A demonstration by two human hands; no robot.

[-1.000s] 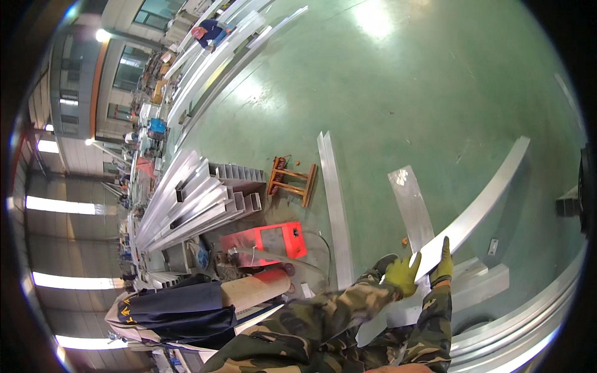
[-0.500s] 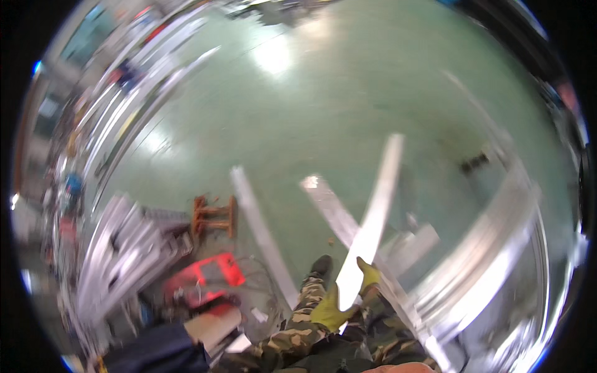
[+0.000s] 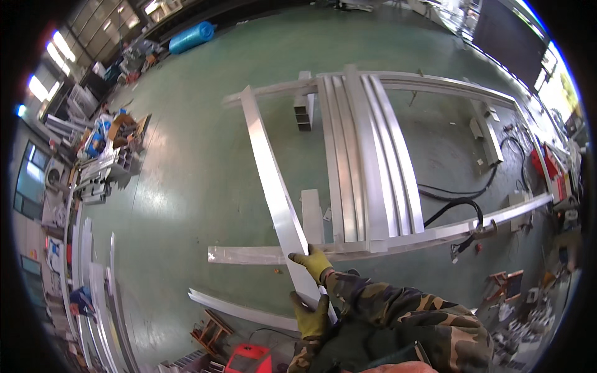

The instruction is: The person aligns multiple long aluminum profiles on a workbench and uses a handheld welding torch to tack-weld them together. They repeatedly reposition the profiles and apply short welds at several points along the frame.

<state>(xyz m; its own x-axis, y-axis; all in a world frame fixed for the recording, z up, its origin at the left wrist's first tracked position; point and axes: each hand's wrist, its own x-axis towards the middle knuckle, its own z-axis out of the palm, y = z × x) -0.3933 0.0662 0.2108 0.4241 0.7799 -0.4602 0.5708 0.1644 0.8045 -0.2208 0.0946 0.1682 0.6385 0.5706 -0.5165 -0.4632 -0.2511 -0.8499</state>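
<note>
Both my hands wear yellow-green gloves and grip the near end of a long flat aluminium bar (image 3: 272, 180). My right hand (image 3: 313, 262) clasps the bar's right edge higher up. Closer to my body, my left hand (image 3: 311, 316) holds its left edge. The bar runs away from me up and to the left, over the green floor. Its near part crosses a low aluminium cross rail (image 3: 249, 255). Camouflage sleeves cover both forearms.
Several long aluminium profiles (image 3: 367, 155) lie side by side across two rails to the right. A short profile piece (image 3: 311, 214) lies beside the bar. Black cables (image 3: 454, 205) trail right. A red machine (image 3: 250, 359), a wooden stand (image 3: 211, 329) and profile stacks (image 3: 93, 286) sit lower left.
The view has swung round to a different part of the floor. Both hands still hold the bar, which now points away to the upper left beside the laid-out profiles.
</note>
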